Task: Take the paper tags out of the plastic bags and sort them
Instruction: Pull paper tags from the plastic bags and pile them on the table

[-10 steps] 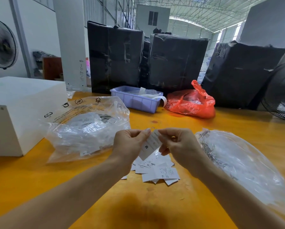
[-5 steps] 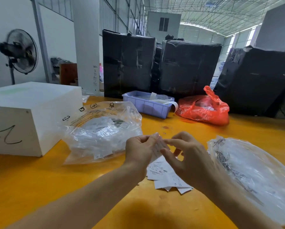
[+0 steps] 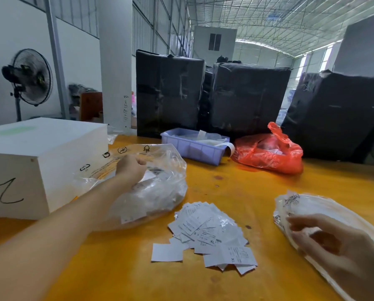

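- My left hand (image 3: 129, 168) rests curled on top of the full plastic bag (image 3: 160, 192); whether it grips anything I cannot tell.
- My right hand (image 3: 333, 242), fingers loosely spread, hovers over the flat bag (image 3: 307, 205).
- Loose paper tags (image 3: 207, 233) lie between my 2 hands, nearer the right.

— What's different from a second ago?

— My hands have split. They were together over the tag pile (image 3: 205, 233), pinching one tag between them; I can't see that tag in either hand now. My left hand (image 3: 130, 168) has gone out to the clear bag (image 3: 160, 192) toward the surface's left edge, fingers curled at its top.

— And the right?

— My right hand (image 3: 333, 246) has swung to the flat bags (image 3: 301, 205) at the right edge, fingers loosely bent over them.
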{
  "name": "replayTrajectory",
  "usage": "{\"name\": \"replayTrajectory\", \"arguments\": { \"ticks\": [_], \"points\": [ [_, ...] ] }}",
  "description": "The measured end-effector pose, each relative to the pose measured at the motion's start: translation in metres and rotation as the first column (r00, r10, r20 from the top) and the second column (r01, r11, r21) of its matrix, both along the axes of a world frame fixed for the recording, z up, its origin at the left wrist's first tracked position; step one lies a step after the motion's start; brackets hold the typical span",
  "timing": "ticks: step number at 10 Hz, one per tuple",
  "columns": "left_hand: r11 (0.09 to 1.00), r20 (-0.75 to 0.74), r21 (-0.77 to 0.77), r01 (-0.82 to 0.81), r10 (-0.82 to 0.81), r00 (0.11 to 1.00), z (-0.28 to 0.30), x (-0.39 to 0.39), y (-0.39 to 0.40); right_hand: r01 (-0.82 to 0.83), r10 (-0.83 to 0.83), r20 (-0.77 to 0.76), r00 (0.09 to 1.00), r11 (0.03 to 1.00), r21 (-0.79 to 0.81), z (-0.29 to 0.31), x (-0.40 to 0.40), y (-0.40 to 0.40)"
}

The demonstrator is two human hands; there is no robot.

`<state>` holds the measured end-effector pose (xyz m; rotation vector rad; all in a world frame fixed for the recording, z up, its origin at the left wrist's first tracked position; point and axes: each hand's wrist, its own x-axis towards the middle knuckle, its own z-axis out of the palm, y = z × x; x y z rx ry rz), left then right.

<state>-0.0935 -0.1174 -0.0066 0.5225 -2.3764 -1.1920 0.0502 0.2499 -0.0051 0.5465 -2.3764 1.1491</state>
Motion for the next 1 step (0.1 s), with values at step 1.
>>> {"name": "replayTrajectory", "arguments": {
  "ticks": [1],
  "points": [
    [0.987,0.024,-0.161,-0.001,0.004,1.000,-0.0050,-0.0103,0.0036,0.050,-0.050,-0.008,0.999,0.999,0.003,-0.0038,0.0123,0.0245]
  ]
}}
